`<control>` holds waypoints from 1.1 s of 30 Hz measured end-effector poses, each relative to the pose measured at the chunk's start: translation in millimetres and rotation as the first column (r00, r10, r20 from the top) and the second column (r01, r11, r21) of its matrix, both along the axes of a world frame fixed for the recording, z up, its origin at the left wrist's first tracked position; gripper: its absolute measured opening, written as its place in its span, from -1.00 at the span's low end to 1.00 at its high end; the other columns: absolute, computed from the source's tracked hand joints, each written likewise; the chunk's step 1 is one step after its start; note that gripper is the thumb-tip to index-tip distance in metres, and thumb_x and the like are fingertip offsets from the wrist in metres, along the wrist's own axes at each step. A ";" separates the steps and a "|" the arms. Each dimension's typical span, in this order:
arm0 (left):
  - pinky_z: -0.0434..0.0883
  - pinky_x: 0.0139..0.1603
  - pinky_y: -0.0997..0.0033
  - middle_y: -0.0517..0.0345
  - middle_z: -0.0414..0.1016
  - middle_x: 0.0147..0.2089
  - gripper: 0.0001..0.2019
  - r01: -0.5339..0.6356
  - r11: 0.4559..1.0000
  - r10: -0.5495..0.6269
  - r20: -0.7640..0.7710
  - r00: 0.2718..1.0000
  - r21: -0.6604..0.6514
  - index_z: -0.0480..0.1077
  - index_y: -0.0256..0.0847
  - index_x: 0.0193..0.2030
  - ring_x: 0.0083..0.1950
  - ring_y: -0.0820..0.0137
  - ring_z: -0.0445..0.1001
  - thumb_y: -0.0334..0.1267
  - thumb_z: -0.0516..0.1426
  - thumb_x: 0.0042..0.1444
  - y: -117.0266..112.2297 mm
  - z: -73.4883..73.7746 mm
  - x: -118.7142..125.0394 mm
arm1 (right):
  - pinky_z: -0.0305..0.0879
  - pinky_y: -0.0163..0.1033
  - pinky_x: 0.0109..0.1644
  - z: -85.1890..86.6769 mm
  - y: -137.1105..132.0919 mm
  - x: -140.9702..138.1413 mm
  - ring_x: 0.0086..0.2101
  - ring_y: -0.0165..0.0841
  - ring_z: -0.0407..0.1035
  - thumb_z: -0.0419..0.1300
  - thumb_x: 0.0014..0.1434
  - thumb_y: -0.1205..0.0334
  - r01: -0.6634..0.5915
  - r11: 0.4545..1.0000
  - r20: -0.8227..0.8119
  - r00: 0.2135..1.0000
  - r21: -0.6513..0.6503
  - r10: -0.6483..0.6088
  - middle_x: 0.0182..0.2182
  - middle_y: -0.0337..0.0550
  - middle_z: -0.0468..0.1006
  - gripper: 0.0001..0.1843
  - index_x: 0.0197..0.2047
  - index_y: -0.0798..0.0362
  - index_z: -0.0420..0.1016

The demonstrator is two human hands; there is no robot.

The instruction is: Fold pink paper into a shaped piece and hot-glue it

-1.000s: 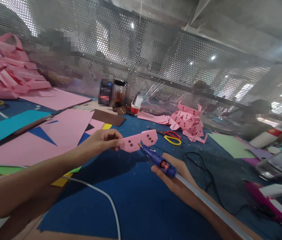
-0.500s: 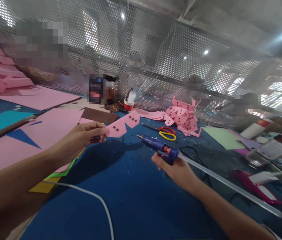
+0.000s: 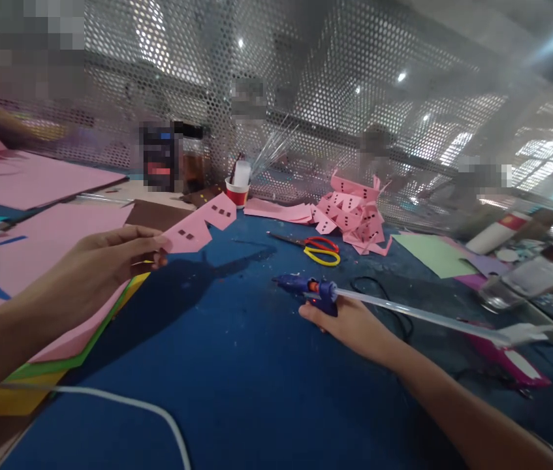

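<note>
Between its thumb and fingers my left hand (image 3: pixel 119 251) pinches one end of a pink paper cutout (image 3: pixel 198 227). Small dark squares sit on this notched piece, which is held up off the table. My right hand (image 3: pixel 349 323) grips a blue glue gun (image 3: pixel 303 287), its tip turned left and apart from the paper. A long clear glue stick (image 3: pixel 418 314) sticks out of the gun's back end. Beyond the gun lie scissors (image 3: pixel 319 249) with red and yellow handles. Farther back is a heap of similar pink cutouts (image 3: pixel 354 212) with dark squares.
Coloured paper sheets (image 3: pixel 65 228) are stacked at left, with a white cable (image 3: pixel 124 401) in front. A red and white cup (image 3: pixel 237 194) stands at the back before a perforated metal screen (image 3: pixel 296 85). To the right are a clear container (image 3: pixel 525 277) and a magenta object (image 3: pixel 511 365).
My left hand and the pink cutout have shifted left in view, away from the glue gun. The gun has turned, bringing its glue stick closer to level. The whole view has shifted slightly.
</note>
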State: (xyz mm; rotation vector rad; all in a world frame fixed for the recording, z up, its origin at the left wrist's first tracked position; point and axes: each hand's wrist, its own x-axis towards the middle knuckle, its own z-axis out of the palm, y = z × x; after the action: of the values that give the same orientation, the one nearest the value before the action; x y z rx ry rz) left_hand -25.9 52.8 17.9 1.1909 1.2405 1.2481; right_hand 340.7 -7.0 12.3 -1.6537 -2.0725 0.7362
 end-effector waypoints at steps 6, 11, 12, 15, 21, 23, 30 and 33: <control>0.46 -0.24 0.56 0.19 0.49 -0.26 -0.69 -0.017 0.999 0.015 -0.040 0.999 -0.045 0.53 -0.17 -0.24 -0.18 0.40 0.46 -0.08 0.40 -0.09 0.6 -1.4 -0.5 | 0.31 -0.22 -0.19 6.0 -2.5 1.3 -0.30 -0.28 0.46 0.14 0.28 -0.21 -0.028 0.999 0.020 0.999 0.020 0.028 -0.31 -0.23 0.61 -0.58 -0.15 -0.04 0.58; 0.46 -0.27 0.59 0.20 0.47 -0.25 -0.71 -0.013 0.998 0.009 -0.061 0.998 -0.062 0.50 -0.15 -0.24 -0.19 0.41 0.45 -0.08 0.38 -0.04 2.2 -5.9 -1.4 | 0.27 -0.27 -0.33 6.9 -3.6 1.8 -0.39 -0.32 0.42 0.16 0.28 -0.19 -0.041 0.999 0.044 0.998 0.004 0.041 -0.39 -0.24 0.57 -0.59 -0.27 -0.01 0.56; 0.46 -0.27 0.60 0.21 0.48 -0.25 -0.72 -0.010 0.998 0.006 -0.065 0.998 -0.062 0.50 -0.14 -0.23 -0.19 0.41 0.45 -0.09 0.38 -0.03 2.5 -6.8 -1.4 | 0.27 -0.27 -0.34 6.7 -3.6 1.9 -0.40 -0.32 0.41 0.16 0.28 -0.19 -0.041 0.999 0.047 0.998 0.001 0.040 -0.40 -0.23 0.57 -0.59 -0.29 -0.01 0.55; 0.46 -0.27 0.60 0.22 0.49 -0.24 -0.75 0.003 0.998 -0.008 -0.083 0.997 -0.063 0.51 -0.13 -0.23 -0.21 0.43 0.44 -0.11 0.36 -0.01 3.4 -9.4 -1.9 | 0.27 -0.26 -0.35 6.0 -3.5 1.9 -0.42 -0.33 0.40 0.17 0.27 -0.18 -0.033 0.999 0.061 0.998 -0.005 0.033 -0.41 -0.23 0.57 -0.58 -0.32 0.00 0.54; 0.47 -0.25 0.55 0.19 0.49 -0.23 -0.73 -0.004 0.998 0.000 -0.072 0.997 -0.057 0.54 -0.15 -0.23 -0.19 0.40 0.46 -0.08 0.37 -0.03 4.1 -11.1 -3.0 | 0.26 -0.25 -0.35 6.6 -3.4 1.0 -0.43 -0.33 0.39 0.17 0.28 -0.15 -0.028 1.000 0.088 0.996 -0.012 0.029 -0.42 -0.22 0.57 -0.61 -0.31 -0.01 0.55; 0.47 -0.26 0.54 0.18 0.51 -0.21 -0.71 -0.010 0.998 0.006 -0.071 0.997 -0.060 0.54 -0.15 -0.23 -0.20 0.39 0.46 -0.07 0.38 -0.05 4.1 -10.8 -2.8 | 0.25 -0.25 -0.36 7.1 -3.2 0.1 -0.43 -0.33 0.39 0.17 0.28 -0.13 -0.033 0.999 0.090 0.995 -0.004 0.033 -0.42 -0.22 0.57 -0.63 -0.31 0.00 0.54; 0.48 -0.28 0.54 0.17 0.51 -0.21 -0.71 -0.023 0.998 0.018 -0.084 0.996 -0.052 0.54 -0.15 -0.25 -0.22 0.40 0.46 -0.07 0.39 -0.06 3.2 -9.0 -0.3 | 0.23 -0.27 -0.39 5.5 -2.4 -1.0 -0.44 -0.33 0.38 0.18 0.27 -0.14 -0.034 0.999 0.098 0.995 0.001 0.034 -0.44 -0.22 0.56 -0.62 -0.33 -0.01 0.53; 0.47 -0.28 0.57 0.19 0.50 -0.22 -0.68 -0.022 0.998 0.018 -0.071 0.997 -0.055 0.54 -0.15 -0.24 -0.23 0.42 0.45 -0.05 0.40 -0.08 2.5 -9.0 0.5 | 0.23 -0.27 -0.39 4.4 -2.4 0.0 -0.44 -0.32 0.38 0.17 0.28 -0.15 -0.025 1.000 0.109 0.994 -0.011 0.026 -0.44 -0.22 0.57 -0.62 -0.32 -0.02 0.54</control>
State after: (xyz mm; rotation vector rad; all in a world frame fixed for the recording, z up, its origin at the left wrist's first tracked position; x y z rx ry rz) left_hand -25.4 55.3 8.9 1.1941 1.3335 1.1871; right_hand 340.7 -9.4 16.7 -1.7116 -2.1716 0.6788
